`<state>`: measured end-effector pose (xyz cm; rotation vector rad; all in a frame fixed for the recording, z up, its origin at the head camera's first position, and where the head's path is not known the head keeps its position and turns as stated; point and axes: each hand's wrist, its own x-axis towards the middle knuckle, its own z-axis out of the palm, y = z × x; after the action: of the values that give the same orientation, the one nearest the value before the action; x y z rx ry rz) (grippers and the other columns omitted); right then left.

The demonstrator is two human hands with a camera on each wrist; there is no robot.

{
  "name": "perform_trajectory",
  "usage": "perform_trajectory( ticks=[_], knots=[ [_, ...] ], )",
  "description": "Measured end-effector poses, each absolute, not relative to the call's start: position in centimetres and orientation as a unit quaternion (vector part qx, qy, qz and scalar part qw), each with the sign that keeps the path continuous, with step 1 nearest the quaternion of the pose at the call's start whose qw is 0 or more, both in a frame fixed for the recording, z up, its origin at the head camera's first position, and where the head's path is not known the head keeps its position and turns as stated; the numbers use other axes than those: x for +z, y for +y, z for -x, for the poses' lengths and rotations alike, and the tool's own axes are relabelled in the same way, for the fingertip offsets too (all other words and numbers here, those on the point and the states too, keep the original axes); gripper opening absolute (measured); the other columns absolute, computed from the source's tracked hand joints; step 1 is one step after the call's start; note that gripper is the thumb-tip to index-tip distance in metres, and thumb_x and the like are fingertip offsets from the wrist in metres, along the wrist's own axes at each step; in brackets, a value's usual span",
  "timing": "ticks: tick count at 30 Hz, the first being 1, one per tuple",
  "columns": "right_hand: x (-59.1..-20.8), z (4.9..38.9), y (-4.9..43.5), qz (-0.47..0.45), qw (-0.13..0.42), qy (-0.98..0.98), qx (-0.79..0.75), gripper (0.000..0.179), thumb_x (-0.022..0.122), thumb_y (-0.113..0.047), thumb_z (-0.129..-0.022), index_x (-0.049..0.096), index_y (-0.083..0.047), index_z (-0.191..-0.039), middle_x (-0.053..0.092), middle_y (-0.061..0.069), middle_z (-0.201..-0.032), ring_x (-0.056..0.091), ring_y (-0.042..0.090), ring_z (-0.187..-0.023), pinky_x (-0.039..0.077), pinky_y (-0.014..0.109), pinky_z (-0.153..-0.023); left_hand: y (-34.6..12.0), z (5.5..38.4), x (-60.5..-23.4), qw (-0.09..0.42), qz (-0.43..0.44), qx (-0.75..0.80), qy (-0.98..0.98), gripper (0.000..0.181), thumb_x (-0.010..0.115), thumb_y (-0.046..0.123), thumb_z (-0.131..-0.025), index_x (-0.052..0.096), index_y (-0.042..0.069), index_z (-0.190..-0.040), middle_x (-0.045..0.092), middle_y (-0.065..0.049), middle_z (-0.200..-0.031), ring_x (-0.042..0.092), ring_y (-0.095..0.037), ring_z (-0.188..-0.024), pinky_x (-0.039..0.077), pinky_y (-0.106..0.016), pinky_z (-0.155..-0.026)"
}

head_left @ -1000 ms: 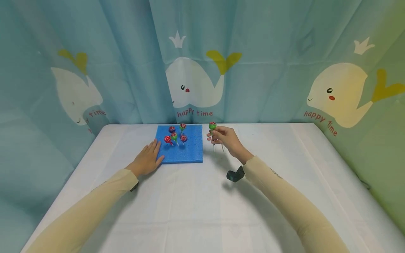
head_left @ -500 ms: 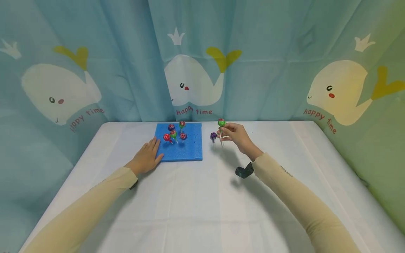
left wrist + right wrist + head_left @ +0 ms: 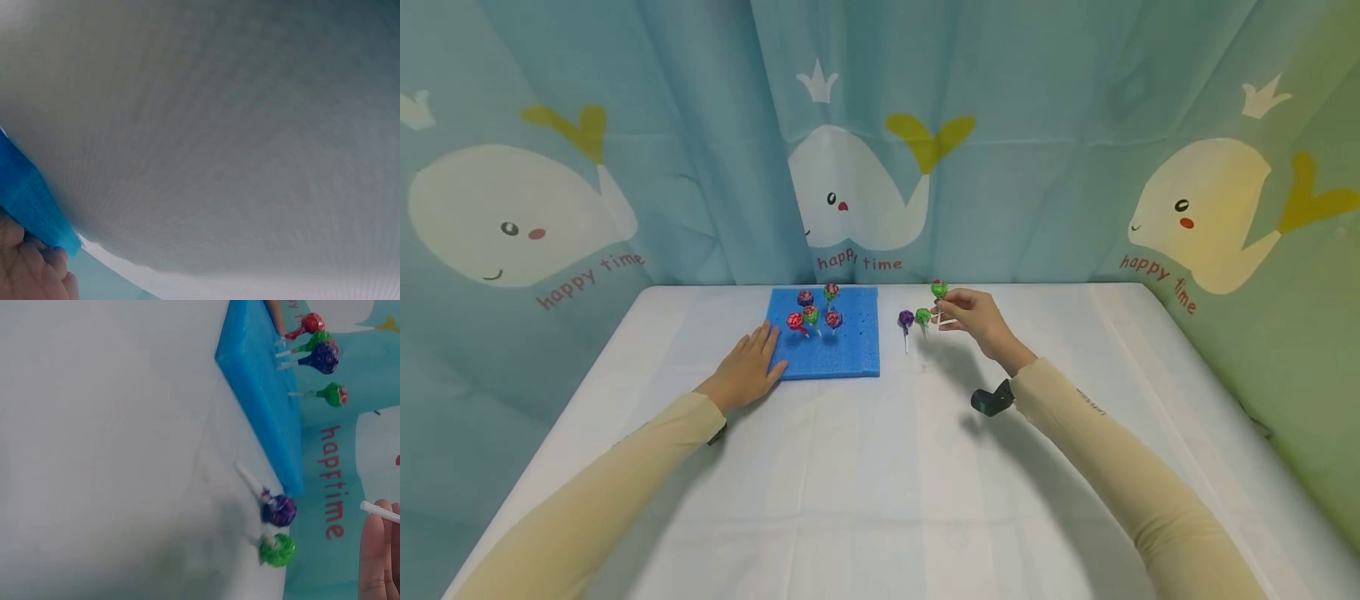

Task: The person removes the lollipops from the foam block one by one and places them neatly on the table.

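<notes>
My left hand (image 3: 745, 367) lies flat along the left edge of the blue foam board (image 3: 850, 358); in the left wrist view its fingers (image 3: 37, 269) sit beside the board's edge. My right hand (image 3: 981, 323) pinches a green lollipop (image 3: 939, 289) by its stick, head up, to the right of the board. Another white stick (image 3: 380, 511) sticks out from those fingers in the right wrist view. Just left of this hand, a purple lollipop (image 3: 906, 319) and a second green lollipop (image 3: 922, 317) lie on the table.
Several lollipops stand in the board, among them a red lollipop (image 3: 795, 322) and a green-and-red lollipop (image 3: 831, 292). Small holes dot the board's right part. A white cloth covers the table (image 3: 850, 500), and a curtain (image 3: 1037, 208) with whales hangs behind it.
My right hand has moved right, away from the board, with its green lollipop. The purple and second green lollipops on the table have come into sight. My left hand stays put.
</notes>
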<state>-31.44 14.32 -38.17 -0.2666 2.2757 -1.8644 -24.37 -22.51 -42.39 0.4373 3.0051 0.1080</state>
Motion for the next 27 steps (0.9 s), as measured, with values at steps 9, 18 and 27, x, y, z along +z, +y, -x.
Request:
perform_trajectory(
  ticks=[9, 18, 27],
  knots=[
    [-39.0, 32.0, 15.7, 0.082, 0.087, 0.764, -0.635, 0.033, 0.057, -0.008, -0.093, 0.052, 0.017, -0.114, 0.067, -0.002, -0.083, 0.066, 0.005, -0.073, 0.057, 0.024, -0.071, -22.3, 24.4, -42.0, 0.061, -0.141, 0.043, 0.987, 0.068, 0.036, 0.033, -0.100, 0.014, -0.012, -0.145, 0.009, -0.031, -0.153, 0.013, -0.045, -0.142, 0.014, -0.055, -0.116],
    [-39.8, 32.5, 16.4, 0.048, 0.087, 0.776, -0.623, 0.023, 0.057, -0.004, -0.092, 0.056, 0.013, -0.107, 0.066, -0.004, -0.077, 0.065, 0.005, -0.068, 0.057, 0.023, -0.069, -22.4, 24.3, -42.1, 0.062, -0.139, 0.041, 0.988, 0.068, 0.036, 0.034, -0.100, 0.013, -0.012, -0.145, 0.009, -0.031, -0.153, 0.013, -0.045, -0.142, 0.014, -0.055, -0.116],
    [-40.9, 33.0, 16.6, 0.022, 0.099, 0.775, -0.624, 0.024, 0.058, -0.002, -0.090, 0.055, 0.015, -0.108, 0.063, -0.010, -0.069, 0.064, 0.003, -0.063, 0.056, 0.020, -0.064, -22.4, 24.3, -42.1, 0.051, -0.147, 0.048, 0.987, 0.067, 0.037, 0.032, -0.100, 0.016, -0.013, -0.145, 0.012, -0.032, -0.153, 0.016, -0.045, -0.141, 0.016, -0.055, -0.116]
  ],
)
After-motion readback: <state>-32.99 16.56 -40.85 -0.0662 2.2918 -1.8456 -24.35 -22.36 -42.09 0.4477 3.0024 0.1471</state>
